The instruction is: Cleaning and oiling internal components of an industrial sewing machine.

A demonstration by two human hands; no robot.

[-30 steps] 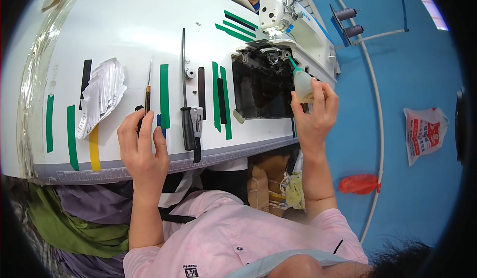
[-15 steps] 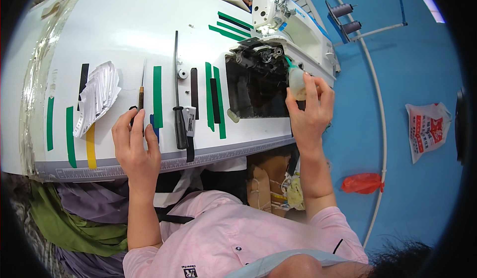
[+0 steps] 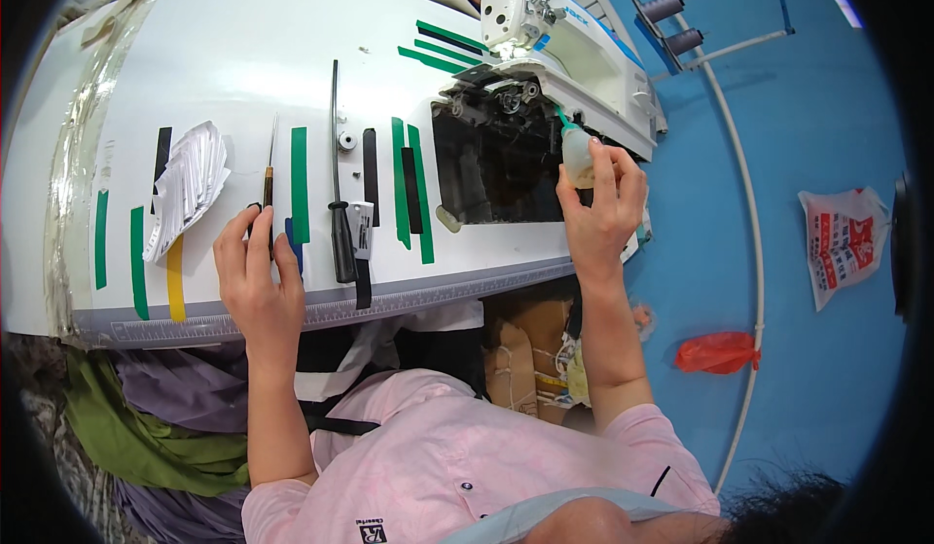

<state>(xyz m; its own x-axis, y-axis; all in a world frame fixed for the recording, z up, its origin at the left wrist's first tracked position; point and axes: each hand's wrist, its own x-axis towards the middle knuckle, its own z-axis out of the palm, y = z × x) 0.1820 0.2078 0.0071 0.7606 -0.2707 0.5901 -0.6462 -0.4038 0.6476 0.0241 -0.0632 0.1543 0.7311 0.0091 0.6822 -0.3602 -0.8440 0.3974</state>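
My right hand (image 3: pixel 605 199) grips a small translucent squeeze bottle (image 3: pixel 578 155) with a green nozzle. The nozzle tip reaches to the exposed mechanism (image 3: pixel 511 96) of a white sewing machine (image 3: pixel 603 43), at the edge of its dark opening. On the white table (image 3: pixel 253 38), my left hand (image 3: pixel 260 272) rests with fingers apart. Its fingertips touch or lie beside the handle of a thin pointed tool (image 3: pixel 269 179); the handle's lower end is partly covered. A long screwdriver with a black handle (image 3: pixel 342 242) lies to the right of this hand, near a small metal bobbin-like part (image 3: pixel 347 141).
Green tape strips (image 3: pixel 300 184) and black ones are on the table. A folded white paper stack (image 3: pixel 190 194) lies left of my left hand. A ruler strip (image 3: pixel 409 306) runs along the front edge. Thread cones (image 3: pixel 664 7) stand right of the machine; green and purple cloth (image 3: pixel 146 427) hangs below.
The view has shifted slightly, so the table things appear a little further left. My right hand still holds the bottle at the mechanism, and my left hand stays by the pointed tool.
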